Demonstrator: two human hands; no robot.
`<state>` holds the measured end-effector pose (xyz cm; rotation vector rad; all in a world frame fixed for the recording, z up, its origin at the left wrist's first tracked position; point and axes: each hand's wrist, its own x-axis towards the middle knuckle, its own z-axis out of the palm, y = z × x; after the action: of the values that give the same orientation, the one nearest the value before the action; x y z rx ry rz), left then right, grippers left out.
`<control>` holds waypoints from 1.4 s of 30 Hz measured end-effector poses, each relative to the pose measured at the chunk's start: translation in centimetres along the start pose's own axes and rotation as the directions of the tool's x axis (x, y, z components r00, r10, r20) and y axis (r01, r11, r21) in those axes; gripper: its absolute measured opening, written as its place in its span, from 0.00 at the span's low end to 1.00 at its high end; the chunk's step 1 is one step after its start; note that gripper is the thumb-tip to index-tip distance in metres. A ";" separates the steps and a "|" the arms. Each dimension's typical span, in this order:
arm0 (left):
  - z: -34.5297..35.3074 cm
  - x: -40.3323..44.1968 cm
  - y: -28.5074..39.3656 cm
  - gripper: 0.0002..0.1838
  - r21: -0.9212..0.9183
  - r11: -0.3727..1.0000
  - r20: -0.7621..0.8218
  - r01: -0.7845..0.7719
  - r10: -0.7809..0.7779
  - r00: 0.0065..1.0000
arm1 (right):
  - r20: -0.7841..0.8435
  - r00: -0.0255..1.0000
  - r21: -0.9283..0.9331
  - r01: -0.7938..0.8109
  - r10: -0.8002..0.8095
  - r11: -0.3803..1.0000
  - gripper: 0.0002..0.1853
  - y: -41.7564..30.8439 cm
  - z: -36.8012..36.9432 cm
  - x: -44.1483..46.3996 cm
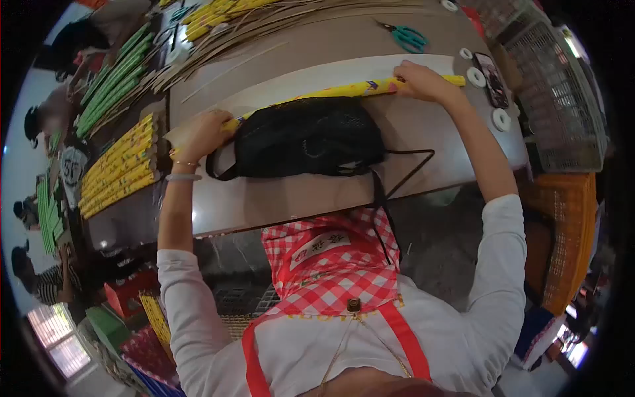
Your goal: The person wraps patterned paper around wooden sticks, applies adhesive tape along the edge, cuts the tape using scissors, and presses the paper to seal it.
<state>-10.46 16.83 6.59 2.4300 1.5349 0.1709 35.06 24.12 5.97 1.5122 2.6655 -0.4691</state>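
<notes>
"Yellow, patterned: one tube [348,90]. Location?"

"Crosswise over the table [456,159], one end at each hand. Middle portion partly hidden by a black bag [307,135]."

"Left hand [205,135]?"

"Fingers curled in, closed about the tube's left end. Exact placing of the fingertips: cannot tell. At the wrist, one bangle [184,176], pale."

"Right hand [423,81]?"

"Fingers bent closely over the tube near its right end; a short length projects beyond. Grip closed."

"Adjoining items?"

"One sheet [317,73], white, long, flat along the tube's far side. One bag, as noted, between the forearms, with dark straps, one hanging past the table's near edge."

"Far side?"

"One pair of scissors [407,38], teal handles. Strips [218,49], tan, thin, in a loose spread."

"Right side?"

"One phone [491,79], with a white ring [475,77] just beside it. One crate [559,99], grey, past the table. One basket [574,231], orange, nearer."

"Left side?"

"Yellow rolls [122,169], laid side by side. Green rolls [116,83], farther off."

"Clothing?"

"One apron [340,291], red and white check, over a white top [463,337]."
</notes>
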 end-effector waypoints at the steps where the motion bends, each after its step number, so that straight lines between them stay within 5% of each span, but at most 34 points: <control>1: 0.3 -0.4 0.2 0.14 0.038 0.999 -0.061 -0.018 0.020 0.998 | -0.029 0.999 0.031 0.019 -0.018 0.999 0.15 0.0 0.3 -0.3; 9: 3.1 -1.8 0.2 0.14 -0.067 0.993 -0.302 0.095 -0.111 0.947 | -0.258 0.958 0.199 0.179 -0.124 0.964 0.17 0.0 1.4 -2.0; 11: 2.7 -1.8 1.5 0.12 -0.112 0.974 -0.362 0.197 -0.225 0.905 | -0.307 0.951 0.308 0.077 0.023 0.948 0.17 -0.1 1.9 -1.9; 15: 3.5 -2.1 1.0 0.11 -0.114 0.980 -0.354 0.166 -0.196 0.914 | -0.293 0.956 0.216 0.095 -0.028 0.972 0.16 0.5 2.4 -1.4; 19: 3.3 -1.9 1.2 0.11 -0.109 0.976 -0.314 0.189 -0.214 0.925 | -0.375 0.927 -0.108 -0.012 -0.029 0.994 0.16 0.9 3.7 -1.5; 21: 3.3 -2.0 1.1 0.12 -0.071 0.979 -0.307 0.189 -0.202 0.930 | -0.289 0.951 -0.036 -0.127 0.112 0.991 0.18 -1.5 2.4 -1.7; 22: 3.5 -2.1 0.8 0.12 -0.105 0.985 -0.318 0.136 -0.163 0.934 | -0.442 0.894 -0.148 0.015 -0.080 0.989 0.19 1.0 4.6 -1.7; 24: 2.5 -2.1 1.6 0.11 -0.093 0.976 -0.208 0.198 -0.214 0.955 | -0.323 0.946 -0.057 -0.048 0.028 0.997 0.23 -0.1 3.5 -2.4; 25: 2.3 -2.0 1.5 0.13 -0.044 0.972 -0.135 0.231 -0.235 0.963 | -0.474 0.876 -0.197 -0.010 -0.086 0.980 0.21 1.7 5.9 -1.5; 26: 2.6 -2.1 0.6 0.14 -0.052 0.997 -0.211 0.058 -0.067 0.975 | -0.432 0.899 -0.121 0.024 -0.074 0.992 0.19 0.9 4.8 -1.8; 29: 2.7 -1.9 -0.3 0.15 0.009 0.993 -0.127 0.115 -0.112 0.985 | -0.381 0.920 0.001 -0.100 0.093 0.995 0.14 0.4 4.8 -0.7; 30: 3.1 -2.0 -1.0 0.16 0.070 0.997 -0.187 -0.018 0.030 0.982 | -0.466 0.885 -0.006 -0.005 0.002 1.000 0.13 1.7 6.4 0.0; 32: 2.8 -1.8 -0.8 0.15 0.046 0.995 -0.121 0.092 -0.086 0.989 | -0.541 0.839 -0.114 0.005 -0.067 0.993 0.13 1.2 6.3 -0.5; 33: 3.8 -1.6 -2.6 0.15 0.019 0.993 -0.122 0.117 -0.113 0.986 | -0.552 0.833 -0.084 -0.026 -0.025 0.996 0.12 1.0 6.4 -0.3; 34: 3.6 -1.6 -2.3 0.17 0.057 0.996 -0.140 0.067 -0.059 0.988 | -0.566 0.814 0.169 -0.042 0.132 0.985 0.11 1.9 7.7 1.4; 35: 3.8 -1.2 -2.4 0.18 0.103 0.984 -0.097 0.145 -0.136 0.986 | -0.704 0.706 -0.097 0.006 -0.073 0.995 0.13 1.9 8.5 0.9; 36: 3.7 -0.8 -2.0 0.20 0.156 0.959 -0.062 0.236 -0.229 0.971 | -0.652 0.758 -0.095 -0.059 -0.017 0.994 0.13 0.9 7.7 0.1; 40: -1.6 -2.0 8.4 0.14 0.005 0.980 -0.059 0.197 -0.196 0.979 | -0.447 0.889 -0.111 -0.161 0.095 0.981 0.14 0.2 6.5 -0.1; 42: -0.8 -2.0 7.1 0.14 0.035 0.984 -0.088 0.174 -0.170 0.981 | -0.390 0.913 -0.115 -0.179 0.121 0.977 0.15 -0.1 5.9 -1.1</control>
<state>-5.29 12.27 9.41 2.3342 1.7942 0.2118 34.90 21.55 0.54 1.9110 2.7386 0.0426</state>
